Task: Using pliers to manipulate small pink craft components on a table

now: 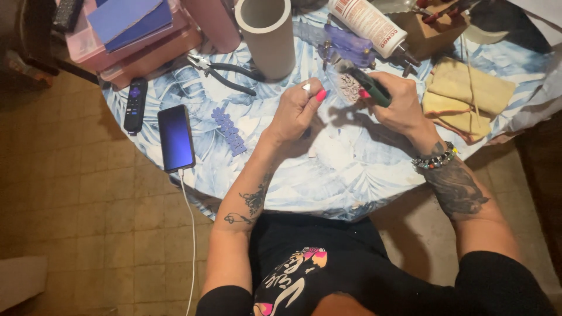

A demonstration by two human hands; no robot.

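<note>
Glue bottle (367, 22) cut off at top edge, small pale piece (349, 88) between hands — blurred

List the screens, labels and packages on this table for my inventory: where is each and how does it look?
Smartphone: left of the left hand, flat, cabled, screen glowing blue.
Glue bottle: lying at the top, above the right hand; white, red-printed label.
Remote: left edge, black, slim.

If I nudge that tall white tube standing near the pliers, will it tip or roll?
The white tube stands upright, tall for its base, so a high push would probably tip it. Once down, its round wall would likely roll toward the pliers. It looks hollow, probably light.
</note>
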